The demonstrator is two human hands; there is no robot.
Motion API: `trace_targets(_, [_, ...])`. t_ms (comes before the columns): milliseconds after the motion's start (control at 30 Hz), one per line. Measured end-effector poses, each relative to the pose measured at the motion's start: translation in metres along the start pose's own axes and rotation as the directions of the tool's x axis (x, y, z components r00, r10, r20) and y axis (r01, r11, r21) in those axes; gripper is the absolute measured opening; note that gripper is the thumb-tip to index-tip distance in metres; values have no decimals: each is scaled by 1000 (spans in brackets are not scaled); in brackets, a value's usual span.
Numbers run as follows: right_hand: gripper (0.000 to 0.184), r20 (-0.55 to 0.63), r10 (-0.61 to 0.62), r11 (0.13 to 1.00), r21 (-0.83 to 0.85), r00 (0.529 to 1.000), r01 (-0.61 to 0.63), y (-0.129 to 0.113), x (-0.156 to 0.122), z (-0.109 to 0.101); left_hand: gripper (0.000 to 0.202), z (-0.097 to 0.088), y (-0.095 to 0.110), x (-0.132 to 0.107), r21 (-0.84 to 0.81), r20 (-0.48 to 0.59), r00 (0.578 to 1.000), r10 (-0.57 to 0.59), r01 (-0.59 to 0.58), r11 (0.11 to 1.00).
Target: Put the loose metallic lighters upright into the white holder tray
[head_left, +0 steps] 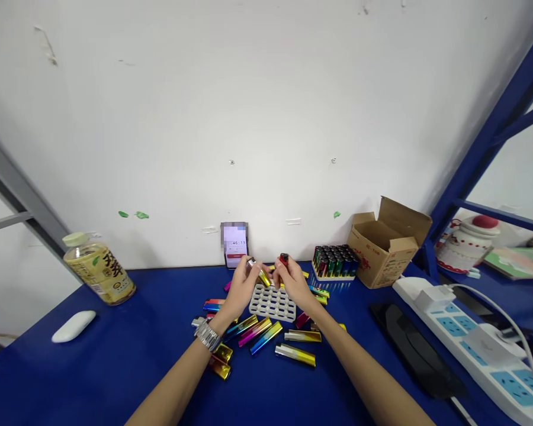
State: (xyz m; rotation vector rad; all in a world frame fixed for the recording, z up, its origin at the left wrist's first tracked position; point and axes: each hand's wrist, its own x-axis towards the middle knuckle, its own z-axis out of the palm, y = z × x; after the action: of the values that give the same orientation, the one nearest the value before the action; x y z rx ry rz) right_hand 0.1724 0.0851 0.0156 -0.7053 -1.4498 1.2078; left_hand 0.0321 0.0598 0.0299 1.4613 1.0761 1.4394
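My left hand [244, 281], with a metal-banded watch on its wrist, is closed on a shiny silver-and-yellow lighter case [263, 278]. Close beside it, my right hand [293, 281] pinches a lighter [284, 258] whose black and red top shows; my fingers hide its lower part. The two held pieces are apart. Under my hands lies a white tray [272, 303] with rows of holes. Around it are scattered several shiny metallic cases, among them a pink-and-yellow one [254, 332], a blue-and-yellow one [266, 338] and a silver-and-yellow one [295, 355].
A full rack of dark lighters [334, 262] stands at the wall by an open cardboard box [384, 245]. Behind my hands leans a phone [236, 245]. A bottle [100, 269] and white mouse [74, 326] are left; a black phone-like slab [415, 349] and power strip [466, 343] are right.
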Motion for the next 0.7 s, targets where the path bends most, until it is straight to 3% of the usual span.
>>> trace_targets(200, [48, -88, 282, 931, 265, 955, -251, -4, -2, 6, 39, 14, -1, -10, -174, 21, 992, -123, 125, 977])
trace_targets(300, [55, -81, 385, 887, 306, 919, -344, -7, -3, 10, 43, 17, -1, -14, -189, 32, 979, -203, 205, 960])
trace_targets(433, [54, -77, 475, 849, 303, 876, -434, -9, -4, 15, 52, 18, -2, -16, -148, -24, 974, -225, 219, 964])
trace_targets(533, [51, -118, 469, 868, 246, 875, -432, -2, -4, 15, 51, 17, -6, -15, -99, -52, 976, -211, 205, 974])
trace_targets(700, [44, -138, 244, 962, -86, 960, -258, 21, -3, 7, 45, 16, -13, -15, 38, -86, 983, -159, 163, 986])
